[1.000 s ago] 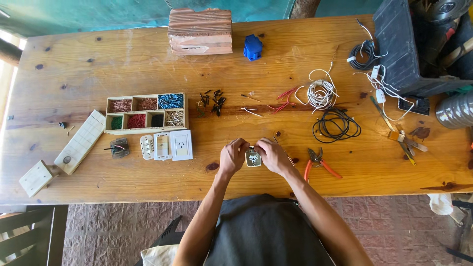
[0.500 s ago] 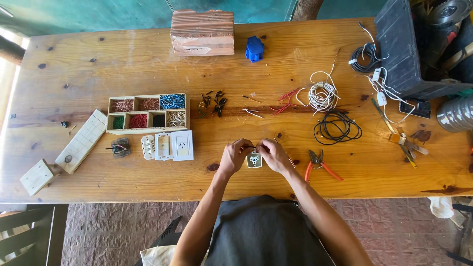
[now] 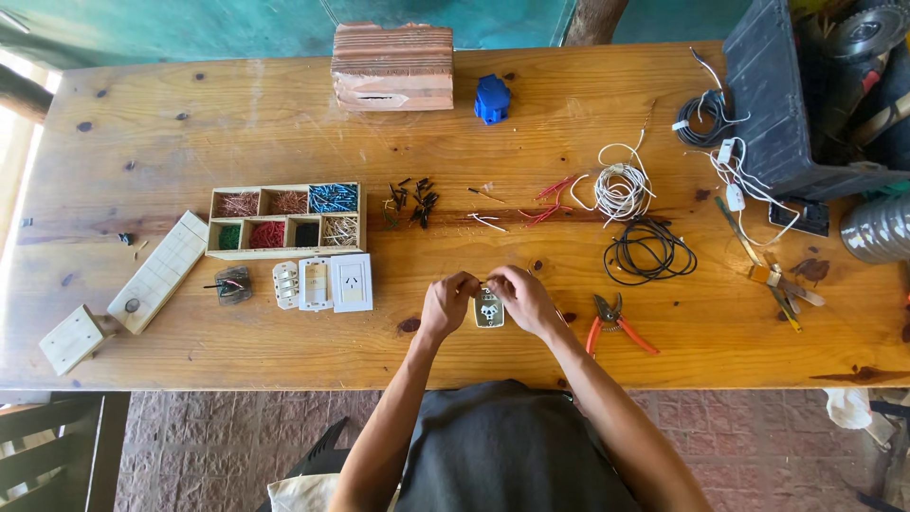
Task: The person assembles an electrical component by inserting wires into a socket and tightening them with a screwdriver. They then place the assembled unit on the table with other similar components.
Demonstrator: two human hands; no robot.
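A small white socket module (image 3: 489,309) is pinched between the fingers of the left hand (image 3: 445,303) and right hand (image 3: 521,298), near the wooden table (image 3: 190,123)'s front edge. Orange-handled pliers (image 3: 614,322) lie just right; white faceplates (image 3: 324,283) lie left. Bare wood is left open around them. The module's terminals are too small to make out.

No packages, labels, signs or screens in view

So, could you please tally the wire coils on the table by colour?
White coils: 1, the white coil
Black coils: 2, the large black coil and the small black coil beside the dark crate
Total: 3
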